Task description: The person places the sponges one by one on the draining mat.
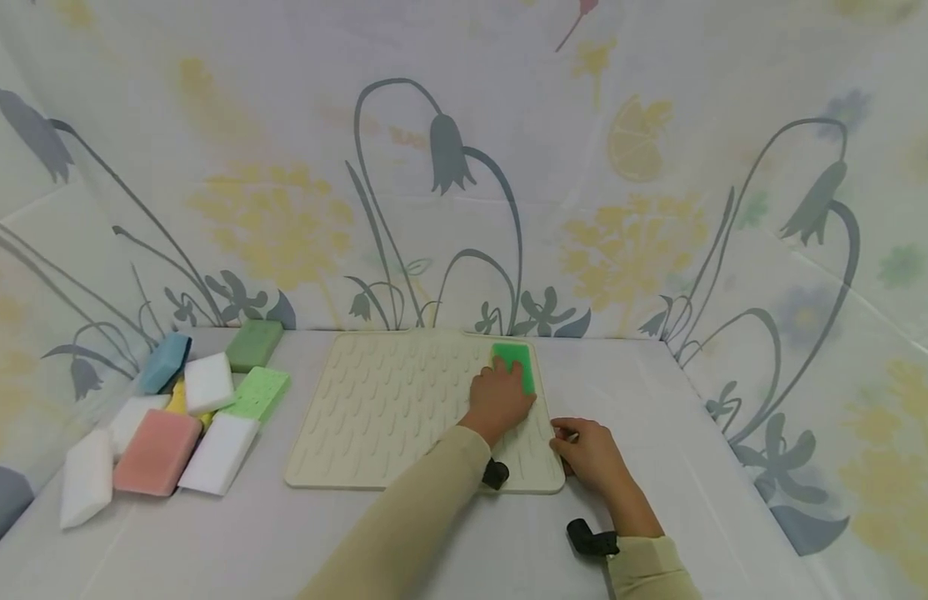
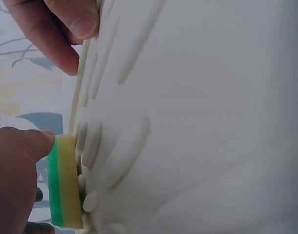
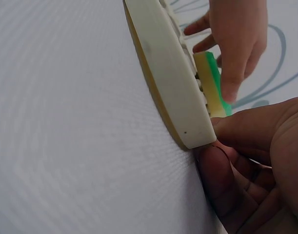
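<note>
A beige drying mat (image 1: 411, 408) with raised oblong ridges lies flat on the white-covered table. On its far right corner sits a sponge (image 1: 513, 353), green on top and yellow below, as the right wrist view also shows (image 3: 207, 83). My left hand (image 1: 500, 400) rests on that sponge with fingers spread over its green face; the thumb touches the green edge in the left wrist view. At the mat's right edge, my right hand (image 1: 593, 454) pinches the rim, thumb above and a curled finger below.
To the left lies a loose pile of sponges: pink (image 1: 157, 452), dark green (image 1: 255, 345), light green (image 1: 260, 393), blue (image 1: 165, 363) and several white ones (image 1: 219, 454). A flower-printed cloth (image 1: 284, 167) rises behind the table and at both sides.
</note>
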Demonstrator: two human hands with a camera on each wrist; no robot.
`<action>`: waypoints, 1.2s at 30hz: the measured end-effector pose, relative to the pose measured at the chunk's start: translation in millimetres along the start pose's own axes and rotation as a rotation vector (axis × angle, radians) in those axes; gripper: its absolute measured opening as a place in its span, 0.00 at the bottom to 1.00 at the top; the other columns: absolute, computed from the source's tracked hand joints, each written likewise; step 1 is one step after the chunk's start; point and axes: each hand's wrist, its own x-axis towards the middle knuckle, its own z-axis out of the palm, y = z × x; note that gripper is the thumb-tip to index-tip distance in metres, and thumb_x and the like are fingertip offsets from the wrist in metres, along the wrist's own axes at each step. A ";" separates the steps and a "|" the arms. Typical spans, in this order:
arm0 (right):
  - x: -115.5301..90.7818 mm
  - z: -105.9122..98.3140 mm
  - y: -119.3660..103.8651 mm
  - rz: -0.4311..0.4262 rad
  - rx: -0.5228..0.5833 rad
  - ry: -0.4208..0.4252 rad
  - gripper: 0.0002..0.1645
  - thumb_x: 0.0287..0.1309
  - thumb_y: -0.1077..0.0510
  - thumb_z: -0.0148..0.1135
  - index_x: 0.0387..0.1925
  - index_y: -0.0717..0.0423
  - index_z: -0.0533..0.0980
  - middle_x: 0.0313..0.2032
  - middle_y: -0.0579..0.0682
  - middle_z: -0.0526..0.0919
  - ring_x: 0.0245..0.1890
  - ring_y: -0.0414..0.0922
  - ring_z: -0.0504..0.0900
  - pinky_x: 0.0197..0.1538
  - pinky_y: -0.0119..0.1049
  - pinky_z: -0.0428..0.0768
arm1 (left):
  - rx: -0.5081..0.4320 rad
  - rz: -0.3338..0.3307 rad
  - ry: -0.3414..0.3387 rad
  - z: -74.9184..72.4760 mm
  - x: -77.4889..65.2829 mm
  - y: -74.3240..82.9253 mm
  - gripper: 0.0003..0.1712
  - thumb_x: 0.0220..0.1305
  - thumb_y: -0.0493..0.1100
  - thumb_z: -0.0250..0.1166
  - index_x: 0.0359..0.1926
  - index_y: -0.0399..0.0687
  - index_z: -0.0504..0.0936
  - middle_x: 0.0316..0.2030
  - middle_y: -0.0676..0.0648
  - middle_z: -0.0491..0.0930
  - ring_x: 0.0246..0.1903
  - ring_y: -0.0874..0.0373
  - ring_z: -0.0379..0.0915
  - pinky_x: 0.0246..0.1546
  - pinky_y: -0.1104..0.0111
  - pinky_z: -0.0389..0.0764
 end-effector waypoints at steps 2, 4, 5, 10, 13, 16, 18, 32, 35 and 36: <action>0.3 -0.2 0.5 -0.001 -0.007 0.002 0.22 0.58 0.60 0.63 0.55 0.60 0.78 0.37 0.50 0.82 0.25 0.38 0.78 0.24 0.33 0.75 | -0.023 0.005 0.017 -2.5 -3.4 -3.4 0.37 0.65 0.66 0.55 0.66 0.50 0.68 0.58 0.40 0.71 0.48 0.47 0.76 0.45 0.58 0.79; 0.5 -0.2 1.0 0.002 -0.005 -0.001 0.22 0.58 0.60 0.63 0.55 0.60 0.78 0.37 0.50 0.82 0.26 0.39 0.78 0.24 0.33 0.76 | -0.041 0.005 0.030 -3.8 -6.2 -6.7 0.36 0.64 0.66 0.56 0.65 0.49 0.69 0.56 0.40 0.72 0.47 0.47 0.76 0.44 0.58 0.79; 0.3 -0.2 0.9 0.002 -0.006 -0.001 0.22 0.58 0.60 0.63 0.55 0.60 0.78 0.37 0.50 0.82 0.26 0.39 0.78 0.25 0.33 0.76 | -0.047 0.005 0.034 -4.0 -7.4 -8.1 0.36 0.64 0.66 0.57 0.64 0.49 0.70 0.54 0.40 0.73 0.47 0.47 0.76 0.44 0.58 0.79; -1.0 -0.6 0.4 0.008 -0.011 0.000 0.22 0.59 0.60 0.63 0.55 0.60 0.78 0.37 0.50 0.82 0.27 0.39 0.77 0.25 0.33 0.76 | -0.081 -0.009 0.036 -2.8 -11.6 -14.0 0.35 0.65 0.66 0.56 0.63 0.48 0.71 0.51 0.41 0.74 0.46 0.47 0.76 0.44 0.57 0.78; -1.5 -0.7 -0.5 0.009 -0.012 0.000 0.22 0.59 0.60 0.62 0.55 0.60 0.78 0.37 0.50 0.82 0.26 0.39 0.77 0.25 0.33 0.75 | -0.095 -0.017 0.031 -3.5 -14.4 -17.4 0.34 0.65 0.65 0.56 0.62 0.48 0.71 0.50 0.42 0.74 0.47 0.47 0.75 0.44 0.56 0.78; -1.4 -0.7 -1.2 0.007 -0.015 0.000 0.22 0.59 0.60 0.62 0.55 0.60 0.78 0.37 0.51 0.82 0.27 0.39 0.78 0.25 0.33 0.75 | -0.088 -0.014 0.029 -5.0 -18.2 -21.5 0.34 0.65 0.66 0.55 0.62 0.48 0.71 0.50 0.42 0.74 0.47 0.47 0.75 0.44 0.56 0.78; -1.5 -0.6 -1.6 0.009 -0.015 0.000 0.22 0.59 0.60 0.62 0.55 0.61 0.78 0.37 0.51 0.82 0.28 0.40 0.77 0.26 0.33 0.75 | -0.074 -0.013 0.030 -6.2 -21.6 -24.5 0.34 0.66 0.66 0.54 0.62 0.49 0.71 0.49 0.43 0.75 0.47 0.48 0.75 0.45 0.57 0.77; -0.5 1.8 0.1 0.027 0.001 -0.007 0.23 0.59 0.60 0.61 0.56 0.61 0.77 0.39 0.52 0.82 0.26 0.40 0.77 0.25 0.33 0.77 | -0.045 -0.028 0.061 -13.2 -48.6 -57.0 0.32 0.68 0.63 0.52 0.63 0.49 0.70 0.54 0.42 0.74 0.49 0.46 0.74 0.48 0.55 0.75; 0.0 1.6 0.3 0.027 0.000 -0.006 0.23 0.59 0.60 0.61 0.57 0.61 0.77 0.40 0.52 0.81 0.27 0.40 0.77 0.26 0.33 0.77 | -0.056 -0.037 0.070 -15.0 -52.8 -65.8 0.32 0.68 0.62 0.54 0.63 0.48 0.71 0.54 0.42 0.74 0.49 0.45 0.74 0.48 0.54 0.74; 0.2 1.6 0.4 0.025 -0.003 -0.007 0.23 0.59 0.60 0.61 0.57 0.61 0.77 0.40 0.52 0.82 0.27 0.40 0.78 0.26 0.33 0.77 | -0.056 -0.042 0.073 -15.3 -54.1 -68.7 0.32 0.67 0.62 0.54 0.63 0.48 0.71 0.54 0.42 0.74 0.49 0.45 0.74 0.48 0.53 0.74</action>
